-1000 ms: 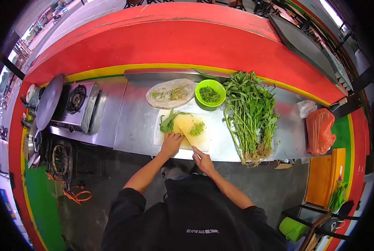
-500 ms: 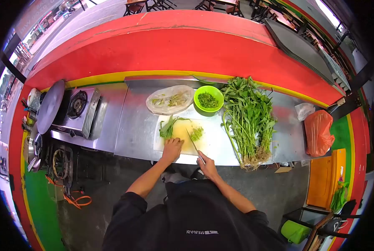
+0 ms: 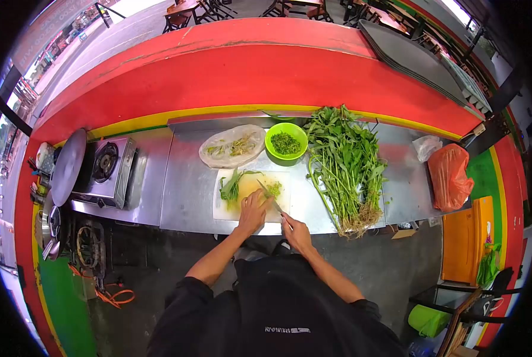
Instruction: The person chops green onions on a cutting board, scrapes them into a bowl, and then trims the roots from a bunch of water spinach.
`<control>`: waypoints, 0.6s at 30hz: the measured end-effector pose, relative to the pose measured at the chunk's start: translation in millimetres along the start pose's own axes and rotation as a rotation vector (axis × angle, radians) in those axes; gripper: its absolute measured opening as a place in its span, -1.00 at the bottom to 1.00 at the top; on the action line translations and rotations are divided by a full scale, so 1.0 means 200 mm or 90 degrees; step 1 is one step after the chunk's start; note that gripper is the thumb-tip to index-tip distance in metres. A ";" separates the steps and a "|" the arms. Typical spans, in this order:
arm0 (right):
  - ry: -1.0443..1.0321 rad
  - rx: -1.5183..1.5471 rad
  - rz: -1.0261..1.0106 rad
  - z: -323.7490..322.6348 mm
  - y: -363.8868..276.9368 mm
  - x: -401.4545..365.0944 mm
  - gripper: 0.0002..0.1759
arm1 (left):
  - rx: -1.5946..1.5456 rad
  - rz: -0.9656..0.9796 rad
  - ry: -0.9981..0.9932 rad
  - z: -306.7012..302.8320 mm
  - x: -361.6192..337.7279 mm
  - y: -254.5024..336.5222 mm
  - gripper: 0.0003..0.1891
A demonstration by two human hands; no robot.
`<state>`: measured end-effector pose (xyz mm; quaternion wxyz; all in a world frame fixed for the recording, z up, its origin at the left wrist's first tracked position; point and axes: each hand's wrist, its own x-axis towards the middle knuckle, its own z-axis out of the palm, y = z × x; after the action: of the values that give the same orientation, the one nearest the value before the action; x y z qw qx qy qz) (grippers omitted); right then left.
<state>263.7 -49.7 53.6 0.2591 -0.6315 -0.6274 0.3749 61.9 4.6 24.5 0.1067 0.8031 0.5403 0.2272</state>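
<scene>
Your left hand has shifted right across the cutting board since the earlier frame, closing in on the knife. From left to right: leafy stems lie at the board's left side, seemingly within easy reach of that hand. Your left fingers are bent and slightly parted, tips beside the blade; whether they pinch anything is hidden. The blade slants across the board beside chopped greens. Your right hand has its fingers closed around the knife handle, apparently for blade control. The green bowl sits behind the board, likely to keep cut pieces handy.
</scene>
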 end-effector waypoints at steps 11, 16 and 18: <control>0.018 -0.120 -0.020 -0.06 -0.02 -0.02 -0.57 | 0.061 0.013 -0.029 -0.02 0.13 -0.10 -0.42; 0.004 -0.120 -0.002 -0.11 -0.03 -0.06 -0.59 | 0.064 0.002 -0.073 0.03 0.17 -0.18 -0.42; 0.020 -0.117 -0.008 -0.11 -0.03 -0.07 -0.61 | 0.080 0.005 -0.084 0.04 0.19 -0.20 -0.41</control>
<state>279.5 -59.3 73.4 0.2125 -0.6546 -0.6586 0.3043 44.8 54.6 11.1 0.0904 0.8235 0.5423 0.1401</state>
